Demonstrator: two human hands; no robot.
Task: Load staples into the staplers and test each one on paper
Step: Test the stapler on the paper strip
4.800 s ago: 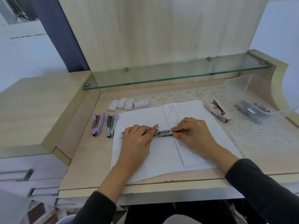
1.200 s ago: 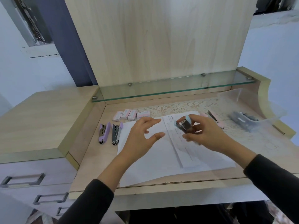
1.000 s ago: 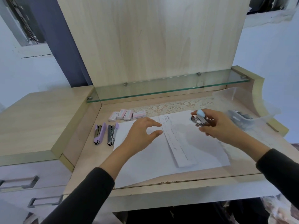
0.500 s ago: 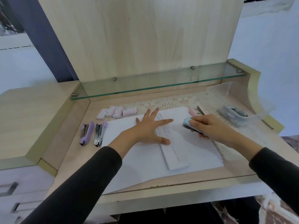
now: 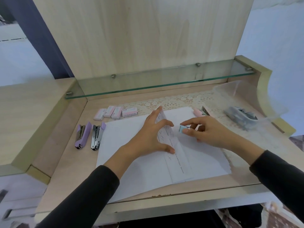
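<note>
White paper sheets (image 5: 131,155) lie on the desk, with a folded strip (image 5: 174,155) on top. My left hand (image 5: 148,139) lifts the strip's far edge with its fingers, thumb pressing it lower down. My right hand (image 5: 209,132) grips a light blue stapler (image 5: 182,129) just right of the lifted edge, its nose pointing at the strip. Two purple staplers (image 5: 82,134) (image 5: 97,137) lie open left of the paper. Several pink staple boxes (image 5: 115,112) sit behind them. A pink stapler (image 5: 199,111) lies beyond my right hand.
A clear plastic tub (image 5: 243,102) with grey staplers (image 5: 240,113) inside stands at the right on a lace mat (image 5: 172,102). A glass shelf (image 5: 156,83) runs along the back. A raised wooden ledge (image 5: 32,102) borders the left.
My left hand went from flat on the paper to lifting the strip's edge. My right hand brought the blue stapler left and down, close to that edge.
</note>
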